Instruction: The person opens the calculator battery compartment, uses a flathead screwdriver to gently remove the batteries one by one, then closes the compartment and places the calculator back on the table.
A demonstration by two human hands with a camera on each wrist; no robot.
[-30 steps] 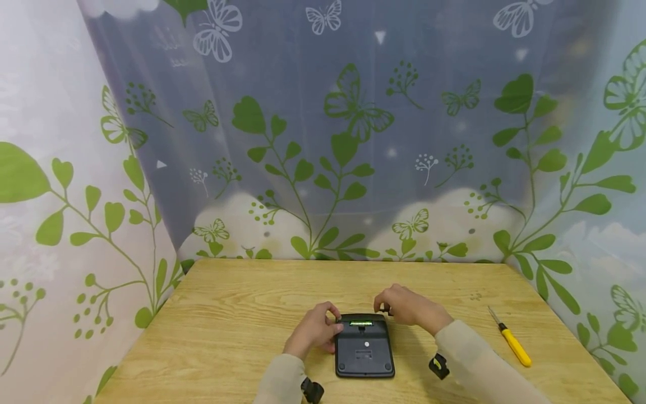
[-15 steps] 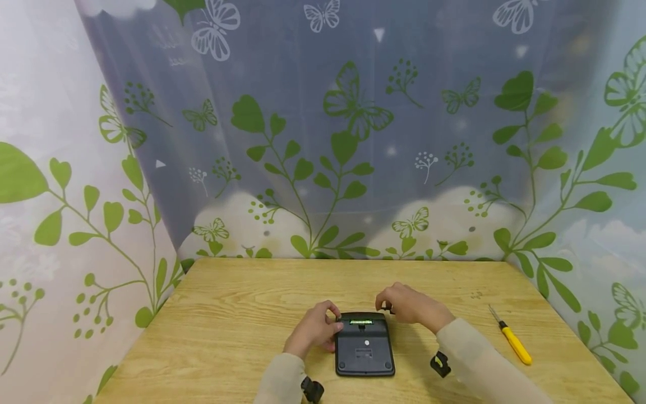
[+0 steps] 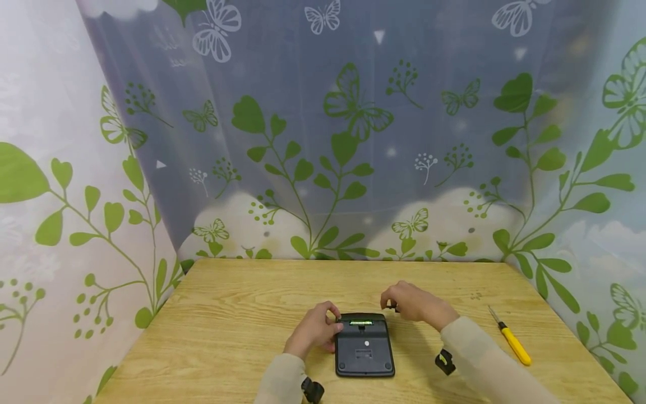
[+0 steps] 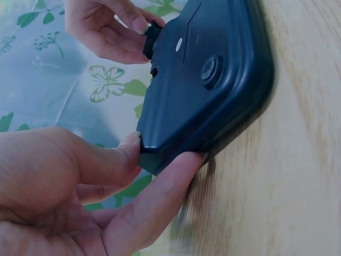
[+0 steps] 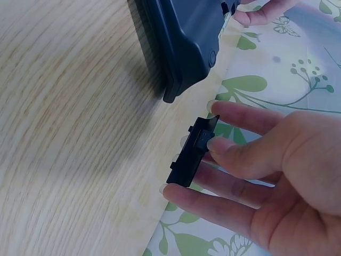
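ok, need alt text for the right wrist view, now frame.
The right hand holds a small black cover with tabs between thumb and fingers, apart from a larger black device. At top right, the left hand grips the device; wood-grain table left, leaf-print cloth right.

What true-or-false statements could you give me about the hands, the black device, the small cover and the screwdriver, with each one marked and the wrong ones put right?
1. The left hand grips the black device. True.
2. The yellow-handled screwdriver lies on the table, to the right of the device. True.
3. The right hand holds the screwdriver. False: it pinches a small black cover.
4. The small black cover is fitted onto the device. False: it is held apart from it.
5. A green, battery-like item shows in the device. True.
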